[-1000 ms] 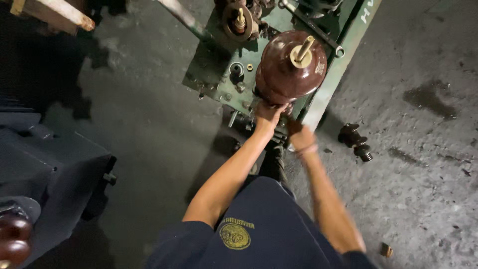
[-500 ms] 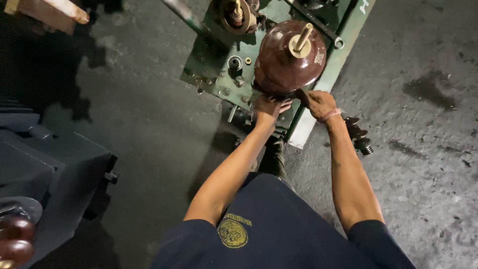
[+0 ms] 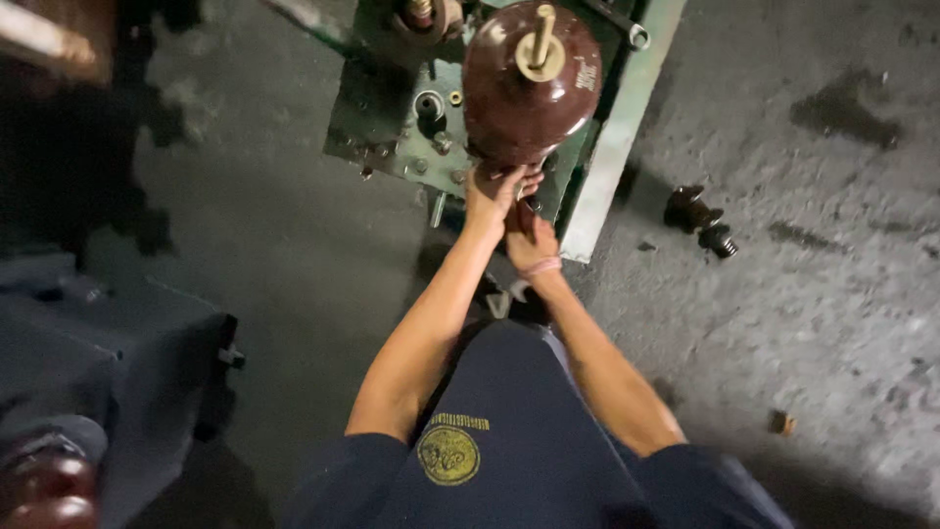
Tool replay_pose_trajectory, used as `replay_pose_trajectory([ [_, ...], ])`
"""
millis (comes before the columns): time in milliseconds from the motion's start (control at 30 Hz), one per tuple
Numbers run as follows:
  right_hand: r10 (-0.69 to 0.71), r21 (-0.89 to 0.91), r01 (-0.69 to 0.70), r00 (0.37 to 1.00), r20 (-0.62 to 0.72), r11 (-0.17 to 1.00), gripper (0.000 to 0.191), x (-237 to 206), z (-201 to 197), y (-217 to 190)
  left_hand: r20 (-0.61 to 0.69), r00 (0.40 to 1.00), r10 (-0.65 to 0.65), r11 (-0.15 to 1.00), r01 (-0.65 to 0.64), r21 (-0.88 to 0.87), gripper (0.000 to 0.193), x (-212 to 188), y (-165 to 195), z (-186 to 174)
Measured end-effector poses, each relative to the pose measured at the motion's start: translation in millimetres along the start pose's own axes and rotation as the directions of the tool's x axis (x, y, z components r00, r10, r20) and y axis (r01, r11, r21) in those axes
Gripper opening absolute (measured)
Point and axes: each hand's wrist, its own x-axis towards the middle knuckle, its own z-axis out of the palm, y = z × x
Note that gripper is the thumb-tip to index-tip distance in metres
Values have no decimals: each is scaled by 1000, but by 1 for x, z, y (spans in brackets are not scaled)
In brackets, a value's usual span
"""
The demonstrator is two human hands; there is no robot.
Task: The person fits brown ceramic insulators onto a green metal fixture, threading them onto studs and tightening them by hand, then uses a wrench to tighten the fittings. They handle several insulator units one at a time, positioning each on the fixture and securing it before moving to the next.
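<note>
A large dark-brown ribbed insulator [image 3: 532, 83] with a brass stud on top stands on a green metal cover plate [image 3: 627, 127]. My left hand [image 3: 494, 191] grips the insulator's lower edge from beneath. Just below and to the right of it, my right hand [image 3: 529, 240] sits under the base, fingers curled; what it grips is hidden.
A second brass-topped fitting [image 3: 423, 14] stands on the plate at the top. Two small dark insulator pieces [image 3: 700, 223] lie on the concrete floor to the right. A dark grey box [image 3: 108, 362] sits at the left, with a brown insulator [image 3: 44, 485] at the bottom-left corner.
My right hand has come back from the plate's right edge to under the insulator, beside my left hand. The view has shifted slightly.
</note>
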Motion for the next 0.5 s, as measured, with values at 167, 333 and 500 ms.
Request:
replay_pose_trajectory([
  [167,162,-441,-33,953,256,897,32,50,-58,31,-86,970,228,967,-215,138,32,-1,-7,1],
  [333,-37,-263,214,837,547,941,32,103,-81,32,-53,998,41,995,-46,-89,31,2,-9,5],
  [500,25,-318,235,768,640,919,30,124,-89,33,-67,997,26,999,-24,27,29,1,-6,12],
])
